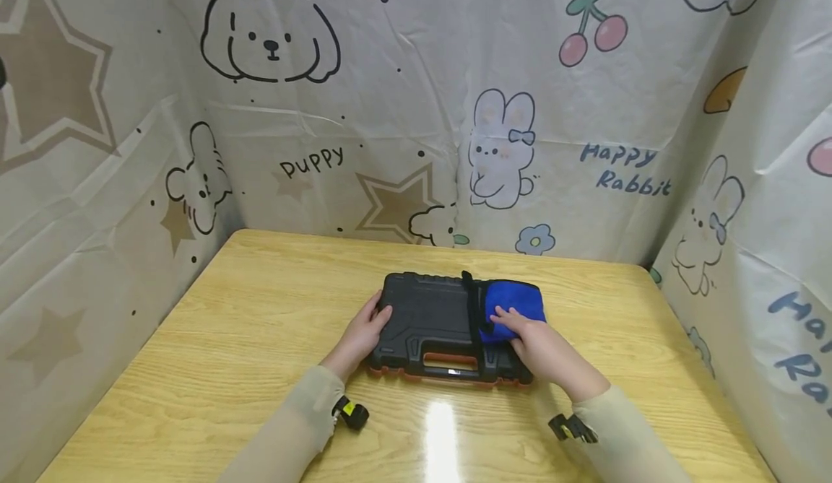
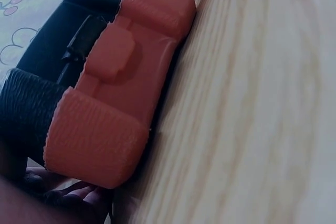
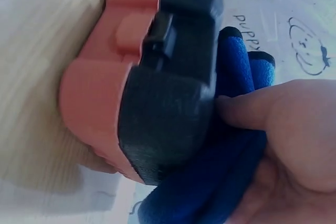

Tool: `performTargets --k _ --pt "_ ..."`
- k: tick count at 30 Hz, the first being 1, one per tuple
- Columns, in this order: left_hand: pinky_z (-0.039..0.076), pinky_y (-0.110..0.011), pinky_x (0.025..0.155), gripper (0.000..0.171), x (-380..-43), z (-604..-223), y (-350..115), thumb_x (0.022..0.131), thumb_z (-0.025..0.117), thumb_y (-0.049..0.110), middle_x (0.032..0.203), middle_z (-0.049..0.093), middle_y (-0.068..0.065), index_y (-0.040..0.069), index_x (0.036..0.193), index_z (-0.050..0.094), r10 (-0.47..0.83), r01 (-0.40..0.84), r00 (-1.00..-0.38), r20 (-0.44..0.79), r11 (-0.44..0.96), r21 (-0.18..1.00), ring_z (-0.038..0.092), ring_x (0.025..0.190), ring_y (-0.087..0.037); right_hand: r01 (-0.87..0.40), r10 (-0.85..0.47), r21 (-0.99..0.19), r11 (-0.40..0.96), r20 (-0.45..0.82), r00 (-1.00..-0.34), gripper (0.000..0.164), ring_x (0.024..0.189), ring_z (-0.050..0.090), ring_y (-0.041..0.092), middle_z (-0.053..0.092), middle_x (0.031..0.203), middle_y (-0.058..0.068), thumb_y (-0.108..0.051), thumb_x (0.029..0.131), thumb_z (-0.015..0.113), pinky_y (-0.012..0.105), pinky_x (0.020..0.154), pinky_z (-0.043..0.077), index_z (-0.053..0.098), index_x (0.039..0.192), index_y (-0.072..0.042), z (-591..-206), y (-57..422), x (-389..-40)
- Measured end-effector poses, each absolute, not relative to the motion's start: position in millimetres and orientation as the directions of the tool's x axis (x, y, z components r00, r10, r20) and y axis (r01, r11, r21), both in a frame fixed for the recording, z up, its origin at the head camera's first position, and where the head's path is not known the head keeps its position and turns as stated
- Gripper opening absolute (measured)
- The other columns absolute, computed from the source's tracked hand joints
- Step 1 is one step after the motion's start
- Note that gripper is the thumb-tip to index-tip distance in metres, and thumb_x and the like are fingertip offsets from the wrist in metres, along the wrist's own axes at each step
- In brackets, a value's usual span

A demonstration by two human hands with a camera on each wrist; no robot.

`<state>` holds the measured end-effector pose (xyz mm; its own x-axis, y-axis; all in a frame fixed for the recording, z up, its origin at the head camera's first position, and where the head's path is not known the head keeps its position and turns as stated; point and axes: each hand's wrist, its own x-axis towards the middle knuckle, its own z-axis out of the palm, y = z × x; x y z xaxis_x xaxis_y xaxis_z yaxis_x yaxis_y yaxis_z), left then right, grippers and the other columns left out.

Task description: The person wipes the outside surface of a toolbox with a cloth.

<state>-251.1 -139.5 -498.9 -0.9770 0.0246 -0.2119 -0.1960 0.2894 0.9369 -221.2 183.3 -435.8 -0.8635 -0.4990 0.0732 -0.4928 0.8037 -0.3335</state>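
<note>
A black plastic tool case [image 1: 425, 313] with an orange lower half lies flat on the table, its handle toward me. My left hand [image 1: 360, 331] grips the case's left end, thumb on top; in the left wrist view its fingers [image 2: 86, 198] curl at the case's corner. A blue folded cloth item with black edging [image 1: 520, 299] and a black strap [image 1: 473, 302] lies over the right part of the lid. My right hand [image 1: 536, 342] holds this blue cloth. The right wrist view shows the thumb [image 3: 247, 111] pressing into it beside the case.
The wooden table [image 1: 273, 288] extends around the case on all sides. A printed fabric curtain [image 1: 390, 107] stands behind the table and along both sides. Cameras on straps sit on both wrists over beige sleeves [image 1: 286, 418].
</note>
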Motion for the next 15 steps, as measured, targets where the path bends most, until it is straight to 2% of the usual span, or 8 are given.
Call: performTargets --k 7,15 --pt "0.019 -0.049 0.118 0.066 -249.7 -500.7 -138.1 0.1 0.045 0.045 0.161 0.017 -0.011 0.023 0.156 0.018 0.048 -0.193 -0.976 -0.213 0.27 0.944 0.016 0.148 -0.03 -0.482 -0.485 -0.317 0.817 0.076 -0.871 0.045 0.132 0.044 0.039 0.045 0.146 0.018 0.003 0.091 0.055 0.054 0.105 0.038 0.056 0.135 -0.006 -435.1 177.4 -248.2" --pt "0.019 -0.05 0.117 0.065 -252.7 -500.0 -139.1 0.101 0.044 0.046 0.161 0.017 -0.012 0.023 0.156 0.017 0.031 -0.208 -0.974 -0.226 0.29 0.934 0.016 0.148 -0.031 -0.443 -0.462 -0.235 0.865 -0.031 -0.886 0.044 0.136 0.039 0.039 0.04 0.15 0.018 -0.004 0.095 0.052 0.053 0.109 0.033 0.052 0.139 -0.008 -423.3 153.8 -267.1"
